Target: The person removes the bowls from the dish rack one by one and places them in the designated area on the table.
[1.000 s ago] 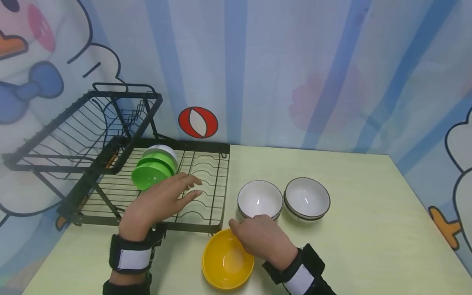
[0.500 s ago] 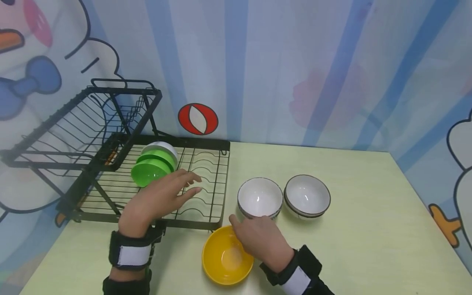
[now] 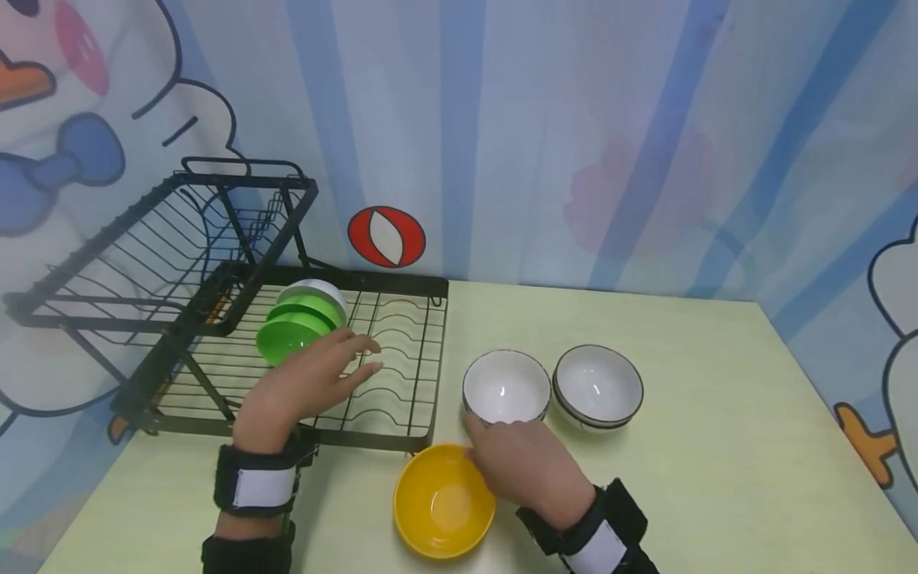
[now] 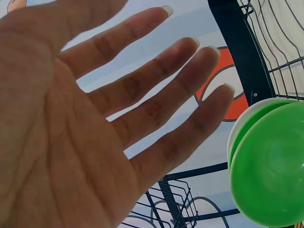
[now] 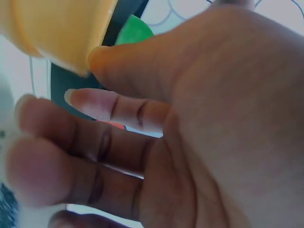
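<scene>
Lower centre, a nudge from the loosely parted right hand (image 3: pixel 529 470) could tip the yellow bowl (image 3: pixel 441 504). Left hand (image 3: pixel 307 383) spreads wide.

Near bowl (image 3: pixel 445 510): solid yel. Ctr bowl (image 3: pixel 506 387) & R bowl (image 3: pixel 601 383): wht inside, thin dk rim. Rack (image 3: pixel 358 438), L: blk. In it, grn bowls (image 3: pixel 290 336), plain; far of these, wht bowl (image 3: pixel 315 286). Table (image 3: pixel 724 446): pale yel-grn, plain. Far backdrop (image 3: pixel 534 159): lt blue w/ darker blue stripes; red/wht oval (image 3: pixel 386 237). Wrist straps (image 3: pixel 256 482): blk w/ pale patch.
</scene>
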`<state>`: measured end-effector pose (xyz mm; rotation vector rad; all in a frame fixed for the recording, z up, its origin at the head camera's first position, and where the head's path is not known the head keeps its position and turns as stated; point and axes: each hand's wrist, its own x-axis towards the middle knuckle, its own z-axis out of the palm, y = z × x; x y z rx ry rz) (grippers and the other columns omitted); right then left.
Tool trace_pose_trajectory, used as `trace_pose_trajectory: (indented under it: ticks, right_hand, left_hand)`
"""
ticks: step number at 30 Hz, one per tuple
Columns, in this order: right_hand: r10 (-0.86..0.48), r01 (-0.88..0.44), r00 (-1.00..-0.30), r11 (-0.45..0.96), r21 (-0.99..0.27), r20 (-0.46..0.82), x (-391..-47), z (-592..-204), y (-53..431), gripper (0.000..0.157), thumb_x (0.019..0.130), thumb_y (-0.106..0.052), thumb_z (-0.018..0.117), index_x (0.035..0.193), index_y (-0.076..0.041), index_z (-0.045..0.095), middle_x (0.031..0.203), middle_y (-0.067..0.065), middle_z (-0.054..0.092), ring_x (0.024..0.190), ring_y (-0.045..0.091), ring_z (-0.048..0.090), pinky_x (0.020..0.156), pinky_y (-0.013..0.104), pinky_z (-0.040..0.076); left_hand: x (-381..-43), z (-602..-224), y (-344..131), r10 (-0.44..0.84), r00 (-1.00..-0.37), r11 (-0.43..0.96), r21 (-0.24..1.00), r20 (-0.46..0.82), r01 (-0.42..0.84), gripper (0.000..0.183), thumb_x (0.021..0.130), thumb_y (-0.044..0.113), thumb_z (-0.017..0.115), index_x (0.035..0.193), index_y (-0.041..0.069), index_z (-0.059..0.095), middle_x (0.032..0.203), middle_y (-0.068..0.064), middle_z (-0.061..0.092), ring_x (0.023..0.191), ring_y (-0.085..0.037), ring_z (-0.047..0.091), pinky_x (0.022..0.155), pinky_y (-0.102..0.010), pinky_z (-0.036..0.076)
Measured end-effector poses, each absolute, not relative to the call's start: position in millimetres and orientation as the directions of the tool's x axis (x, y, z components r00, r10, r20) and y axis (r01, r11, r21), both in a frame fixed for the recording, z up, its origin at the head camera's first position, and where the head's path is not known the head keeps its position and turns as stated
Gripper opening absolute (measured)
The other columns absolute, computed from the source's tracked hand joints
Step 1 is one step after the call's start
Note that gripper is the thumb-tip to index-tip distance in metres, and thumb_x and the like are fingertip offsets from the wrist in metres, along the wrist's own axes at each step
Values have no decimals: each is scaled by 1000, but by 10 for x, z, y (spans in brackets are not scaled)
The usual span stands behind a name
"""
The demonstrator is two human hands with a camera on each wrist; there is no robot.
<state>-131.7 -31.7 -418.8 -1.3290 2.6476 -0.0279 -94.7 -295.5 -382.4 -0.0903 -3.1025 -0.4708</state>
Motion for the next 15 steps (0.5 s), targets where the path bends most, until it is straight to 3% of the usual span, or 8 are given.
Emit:
trace_pose_trajectory:
  ticks: [7,15]
  right_hand:
    - [-811,-793,-571,585,-167,-127,-1330,-4053,-209,23,95,-28,52,109,-9,51,60,-3,50,48,14,44,44,27,40]
    - [-815,-798,-561,579,-165,-146,-1312,-3975,-182,25,95,-31,52,111,-11,52,59,-5,50,47,12,44,42,24,38]
  left_hand:
    - [-969,-3867,-2994,37,-999,954,295,23,42,38,93,30,57,123,6,58,129,-20,50,116,-34,45,94,-55,45]
    - [-969,-3921,-3044,20,-998,968,249,63,35,32,91,15,57,122,8,60,126,-19,51,114,-35,43,95,-56,43]
